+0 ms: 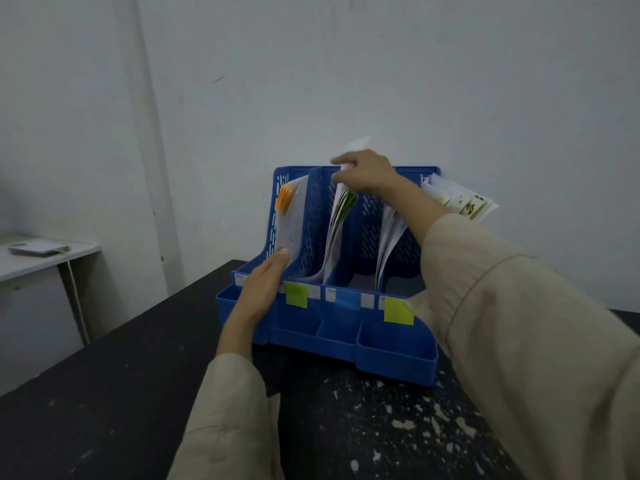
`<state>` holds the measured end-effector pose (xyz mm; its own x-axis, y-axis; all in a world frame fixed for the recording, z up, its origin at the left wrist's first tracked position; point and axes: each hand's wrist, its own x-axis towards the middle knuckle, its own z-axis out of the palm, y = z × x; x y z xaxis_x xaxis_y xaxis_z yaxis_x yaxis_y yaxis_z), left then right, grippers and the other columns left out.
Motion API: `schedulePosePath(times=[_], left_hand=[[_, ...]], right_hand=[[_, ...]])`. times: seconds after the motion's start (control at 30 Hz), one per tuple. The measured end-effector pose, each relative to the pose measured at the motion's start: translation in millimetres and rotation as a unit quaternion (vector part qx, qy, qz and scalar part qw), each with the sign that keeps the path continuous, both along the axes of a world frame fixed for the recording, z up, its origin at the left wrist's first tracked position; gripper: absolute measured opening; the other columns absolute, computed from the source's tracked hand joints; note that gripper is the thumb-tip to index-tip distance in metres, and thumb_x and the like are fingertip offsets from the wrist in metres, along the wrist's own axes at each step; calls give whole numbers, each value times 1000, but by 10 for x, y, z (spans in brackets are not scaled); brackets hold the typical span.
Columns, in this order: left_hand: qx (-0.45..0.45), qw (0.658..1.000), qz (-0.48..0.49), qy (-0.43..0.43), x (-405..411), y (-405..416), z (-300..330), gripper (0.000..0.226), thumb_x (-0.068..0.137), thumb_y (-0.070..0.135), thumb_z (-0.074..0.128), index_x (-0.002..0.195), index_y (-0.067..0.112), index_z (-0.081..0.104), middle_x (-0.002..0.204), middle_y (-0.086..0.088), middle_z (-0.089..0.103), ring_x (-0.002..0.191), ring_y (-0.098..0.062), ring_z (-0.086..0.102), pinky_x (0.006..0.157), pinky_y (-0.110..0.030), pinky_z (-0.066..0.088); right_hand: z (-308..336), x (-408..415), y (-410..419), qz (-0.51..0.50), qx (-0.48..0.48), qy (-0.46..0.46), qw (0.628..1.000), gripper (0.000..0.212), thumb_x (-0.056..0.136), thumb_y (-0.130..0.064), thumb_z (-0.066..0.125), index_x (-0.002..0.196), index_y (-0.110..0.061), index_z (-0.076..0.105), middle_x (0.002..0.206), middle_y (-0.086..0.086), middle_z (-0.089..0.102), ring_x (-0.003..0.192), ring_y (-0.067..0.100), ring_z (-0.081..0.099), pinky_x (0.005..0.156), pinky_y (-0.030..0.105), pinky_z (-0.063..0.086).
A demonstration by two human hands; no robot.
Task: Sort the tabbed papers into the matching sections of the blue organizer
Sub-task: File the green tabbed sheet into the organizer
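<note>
We count one blue organizer (332,327) on the dark table (104,393), with four upright sections holding four bundles of papers: orange-tabbed papers (289,216) at 9 o'clock of the rack, green-tabbed papers (341,216) next, a plain white bundle (389,237) after that, and yellow-tabbed papers (460,202) at 3 o'clock. Three sticky notes mark the front: green (296,295), blue (347,299), yellow (398,311). Our right hand (367,171) pinches a sheet (356,145) at 12 o'clock, above the green-tabbed bundle. Our left hand (263,289) lies flat, fingers straight, against the front of the leftmost section, fingertips touching the orange-tabbed papers.
</note>
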<state>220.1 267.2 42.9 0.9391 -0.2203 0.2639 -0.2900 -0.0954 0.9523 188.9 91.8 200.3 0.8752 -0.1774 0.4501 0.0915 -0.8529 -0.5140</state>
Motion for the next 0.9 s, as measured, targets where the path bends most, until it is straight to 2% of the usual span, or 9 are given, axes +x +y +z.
schedulePosePath(times=[0.1,0.2,0.33,0.5,0.6,0.67,0.7,0.77,0.9], left_hand=[[2,1000,-5,-3,2,4,-3,61,91,57,41,141,22,43,144,1,44,131,-20,40,113,-45,29],[-2,1000,-4,-1,13,14,-8,60,92,57,41,141,22,43,145,1,43,131,-20,40,113,-45,28],[6,1000,0,-2,22,7,-9,61,92,58,40,141,22,43,144,1,44,130,-20,41,113,-44,29],[7,1000,7,-5,-31,-5,15,56,95,52,39,143,22,40,147,0,40,131,-19,38,112,-39,28],[10,1000,9,-17,-53,-9,34,54,97,49,37,143,22,38,148,1,37,127,-14,38,107,-33,28],[14,1000,7,-21,-60,-11,47,54,97,49,37,143,22,38,148,1,37,123,-12,39,105,-32,28],[15,1000,7,-23,-63,-9,45,54,97,49,37,144,21,37,149,2,36,127,-13,38,107,-32,27],[15,1000,4,-27,-76,-8,47,54,97,48,37,144,21,35,150,3,33,135,-14,32,110,-32,25],[18,999,2,-32,-101,-9,47,53,98,45,37,145,20,33,151,4,32,137,-14,30,103,-25,25]], right_hand=[[-11,59,-16,-26,48,-77,996,34,80,0,53,111,2,68,111,18,68,75,15,54,73,20,47],[26,-6,-8,-66,65,-192,977,29,78,3,58,104,-3,70,107,12,68,101,20,60,85,20,48],[106,-117,107,-102,-50,-263,958,29,79,2,57,107,0,66,109,12,63,100,21,58,74,16,38],[-47,-214,324,-90,-187,-173,963,12,81,8,51,76,-2,55,82,10,53,71,21,51,54,22,34],[-134,-242,346,-102,-235,-93,962,43,83,11,50,60,-15,26,65,2,28,53,13,27,44,21,19],[-171,-243,391,-133,-302,-80,941,23,85,5,54,70,-9,43,82,10,44,71,21,45,56,21,33],[-184,-278,441,-154,-343,-59,925,3,86,-3,56,87,-5,54,107,16,49,97,30,49,71,26,40],[-271,-261,494,-261,-470,-21,843,31,88,-21,57,117,-10,56,147,23,23,138,39,18,101,48,32],[-397,-243,546,-280,-641,-24,714,35,95,-27,49,129,-22,52,158,15,0,143,38,-13,109,65,1]])
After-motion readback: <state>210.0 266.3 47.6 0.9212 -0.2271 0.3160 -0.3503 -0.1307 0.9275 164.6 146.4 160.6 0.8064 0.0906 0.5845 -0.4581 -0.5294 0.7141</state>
